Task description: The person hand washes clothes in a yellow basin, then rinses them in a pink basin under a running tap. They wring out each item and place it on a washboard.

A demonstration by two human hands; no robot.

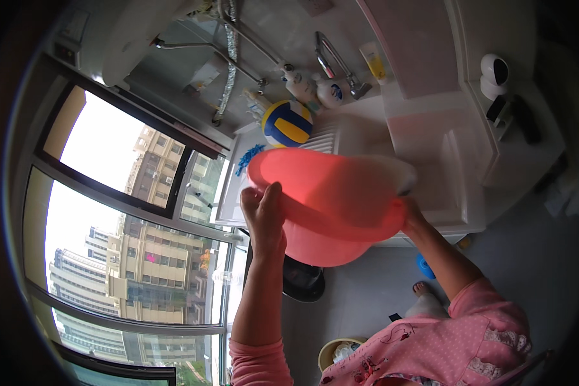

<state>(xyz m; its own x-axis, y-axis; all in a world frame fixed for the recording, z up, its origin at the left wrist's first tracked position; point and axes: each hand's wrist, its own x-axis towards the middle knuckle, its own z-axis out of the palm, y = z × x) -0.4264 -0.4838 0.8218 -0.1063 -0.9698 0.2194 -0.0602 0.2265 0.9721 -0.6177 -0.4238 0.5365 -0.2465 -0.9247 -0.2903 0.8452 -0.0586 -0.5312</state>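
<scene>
A pink plastic basin (294,169) is held tilted in the air in front of the white sink unit. My left hand (264,217) grips its rim on the left, thumb pointing up. On the far right, my right hand (410,214) has hold of the rim, its fingers mostly hidden by the plastic. A pale, blurred thing (395,173) shows at the basin's upper right edge; what it is I cannot tell. The basin covers part of the ribbed washboard (322,137) and the white sink (429,144) behind it.
A volleyball (287,124), pump bottles (301,87) and a chrome faucet (340,65) line the sink's back edge. A black basin (304,280) is low on the left. Near my body stands a bin (328,354). Windows (135,231) fill the left side.
</scene>
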